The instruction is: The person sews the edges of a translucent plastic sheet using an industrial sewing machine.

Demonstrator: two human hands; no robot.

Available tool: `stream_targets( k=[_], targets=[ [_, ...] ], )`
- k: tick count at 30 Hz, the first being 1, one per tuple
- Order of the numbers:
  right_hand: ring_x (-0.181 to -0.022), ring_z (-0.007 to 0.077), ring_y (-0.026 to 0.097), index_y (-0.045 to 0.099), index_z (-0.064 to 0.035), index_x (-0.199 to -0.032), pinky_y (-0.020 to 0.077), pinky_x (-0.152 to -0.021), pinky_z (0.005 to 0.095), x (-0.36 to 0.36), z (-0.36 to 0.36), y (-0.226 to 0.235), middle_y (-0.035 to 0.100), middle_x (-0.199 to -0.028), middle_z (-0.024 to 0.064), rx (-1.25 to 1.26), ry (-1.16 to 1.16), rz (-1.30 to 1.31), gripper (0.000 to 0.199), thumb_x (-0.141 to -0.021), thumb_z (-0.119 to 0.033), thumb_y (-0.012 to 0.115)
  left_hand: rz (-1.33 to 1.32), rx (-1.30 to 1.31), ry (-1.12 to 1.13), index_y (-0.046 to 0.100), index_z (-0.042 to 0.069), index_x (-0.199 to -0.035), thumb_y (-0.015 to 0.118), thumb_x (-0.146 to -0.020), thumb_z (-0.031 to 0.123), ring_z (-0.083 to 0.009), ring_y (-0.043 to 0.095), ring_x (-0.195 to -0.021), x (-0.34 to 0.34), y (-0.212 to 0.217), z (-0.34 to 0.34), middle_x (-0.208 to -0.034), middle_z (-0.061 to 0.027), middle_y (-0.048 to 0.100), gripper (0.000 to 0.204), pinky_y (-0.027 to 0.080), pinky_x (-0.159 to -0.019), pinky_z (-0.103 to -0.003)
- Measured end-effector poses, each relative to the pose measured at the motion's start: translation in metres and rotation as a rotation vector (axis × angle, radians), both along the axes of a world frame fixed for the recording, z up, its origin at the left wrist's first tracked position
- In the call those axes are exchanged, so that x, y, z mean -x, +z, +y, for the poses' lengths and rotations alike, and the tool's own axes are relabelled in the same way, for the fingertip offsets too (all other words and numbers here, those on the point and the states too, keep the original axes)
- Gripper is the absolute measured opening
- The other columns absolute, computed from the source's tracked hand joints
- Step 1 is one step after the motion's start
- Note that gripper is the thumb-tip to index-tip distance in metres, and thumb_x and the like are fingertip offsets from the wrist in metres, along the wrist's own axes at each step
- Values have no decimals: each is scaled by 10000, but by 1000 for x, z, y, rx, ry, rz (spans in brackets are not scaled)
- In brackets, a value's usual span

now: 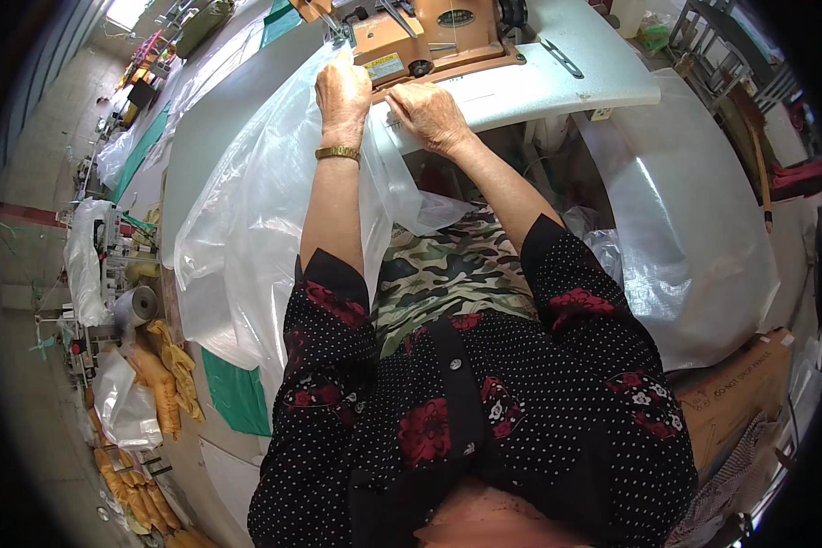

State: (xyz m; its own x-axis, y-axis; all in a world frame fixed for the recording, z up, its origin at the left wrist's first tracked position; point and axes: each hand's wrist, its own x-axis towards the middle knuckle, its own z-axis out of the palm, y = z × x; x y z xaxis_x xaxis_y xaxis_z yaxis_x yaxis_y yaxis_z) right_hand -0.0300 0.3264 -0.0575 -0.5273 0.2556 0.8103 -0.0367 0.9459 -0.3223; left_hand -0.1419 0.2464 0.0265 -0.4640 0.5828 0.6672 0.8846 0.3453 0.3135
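Observation:
A brown industrial sewing machine (pixel 429 41) stands at the far edge of the pale worktable. A large sheet of clear plastic film (pixel 256 210) runs from its needle area down over the table's front edge toward my lap. My left hand (pixel 342 91), with a gold-coloured watch on the wrist, is closed on the film close to the needle area. Just right of it, my right hand (pixel 426 114) is closed, its curled fingertips at the front of the machine base beside the film's edge. What those fingers pinch is hidden.
More clear plastic film (pixel 694 228) hangs over the right side. A slotted metal plate (pixel 562 59) lies on the tabletop right of the machine. A cardboard box (pixel 735 397) stands low at right. At left are a plastic roll (pixel 137 306) and yellow-brown bundles (pixel 155 384).

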Motion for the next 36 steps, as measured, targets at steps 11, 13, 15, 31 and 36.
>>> stream_targets(
  k=[11, 13, 15, 31, 36],
  targets=[
    [-755, 307, 678, 625, -59, -914, 535, -642, 404, 3, -1, -1, 689, -798, 132, 198, 63, -82, 258, -941, -311, 573, -233, -122, -82, 346, 4, -1340, 703, -802, 154, -391, 662, -850, -23, -31, -39, -1012, -213, 655, 663, 514, -757, -476],
    [-799, 296, 683, 656, -68, -1015, 531, -703, 404, -10, -3, -8, 699, -812, 121, 384, 213, -45, 263, -938, -306, 575, -322, -172, -78, 382, -8, -1333, 726, -802, 158, -309, 645, -798, -52, -43, -56, -936, -172, 636, 654, 515, -706, -416],
    [-877, 294, 687, 658, -40, -1096, 525, -782, 384, -34, -18, -10, 709, -902, 146, 514, 322, -48, 326, -941, -315, 575, -324, -174, -38, 464, -22, -1304, 758, -812, 167, -213, 626, -739, -75, -56, -87, -915, -135, 620, 604, 519, -647, -338],
    [-1129, 321, 557, 497, 8, -1281, 445, -960, 404, -107, -149, -106, 573, -1196, 193, 649, 0, -149, 510, -857, -206, 685, -69, 88, 114, 587, 45, -990, 671, -824, 130, -315, 582, -869, -146, -148, -224, -929, -115, 580, 205, 481, -746, -385],
    [-897, 342, 598, 624, -14, -868, 452, -809, 434, -110, -133, -104, 639, -924, 137, 484, 75, -93, 163, -933, -148, 555, -182, -27, 56, 609, 32, -944, 583, -844, 0, -336, 601, -817, -136, -142, -241, -892, -140, 606, 109, 494, -708, -397]
  ],
)
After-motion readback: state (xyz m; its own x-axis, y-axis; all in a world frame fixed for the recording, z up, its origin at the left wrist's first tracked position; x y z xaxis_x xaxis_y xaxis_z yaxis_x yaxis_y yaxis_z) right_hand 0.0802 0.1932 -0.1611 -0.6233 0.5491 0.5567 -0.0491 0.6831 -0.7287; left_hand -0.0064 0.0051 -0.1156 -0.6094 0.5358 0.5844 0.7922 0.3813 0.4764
